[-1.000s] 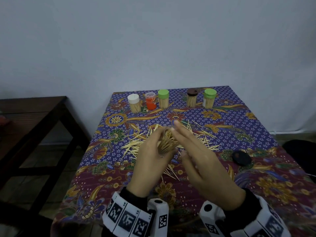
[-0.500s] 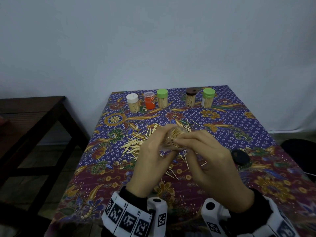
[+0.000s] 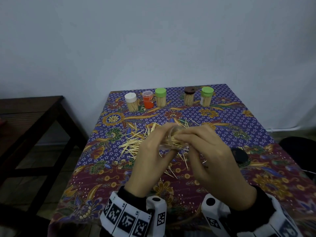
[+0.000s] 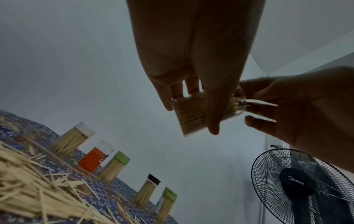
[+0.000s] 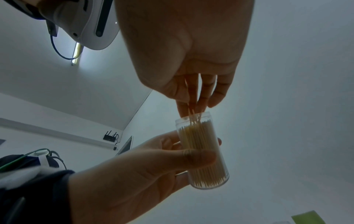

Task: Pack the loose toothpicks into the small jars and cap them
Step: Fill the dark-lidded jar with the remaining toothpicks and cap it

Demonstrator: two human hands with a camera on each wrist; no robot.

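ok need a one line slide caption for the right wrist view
Left hand holds a clear jar of toothpicks while right-hand fingers feed more into its open mouth.

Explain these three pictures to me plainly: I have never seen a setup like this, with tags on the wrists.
No machine here: a person wears three cameras, one on the head and one on each wrist, with tagged bands. The head view looks down at a table under a patterned cloth. The left hand grips a clear jar, nearly full of toothpicks and uncapped. The right hand holds its fingers at the jar's open mouth, pinching a few toothpicks there. Loose toothpicks lie on the cloth, five jars stand along the far edge, and a dark cap lies at the right. The left wrist view also shows a fan.
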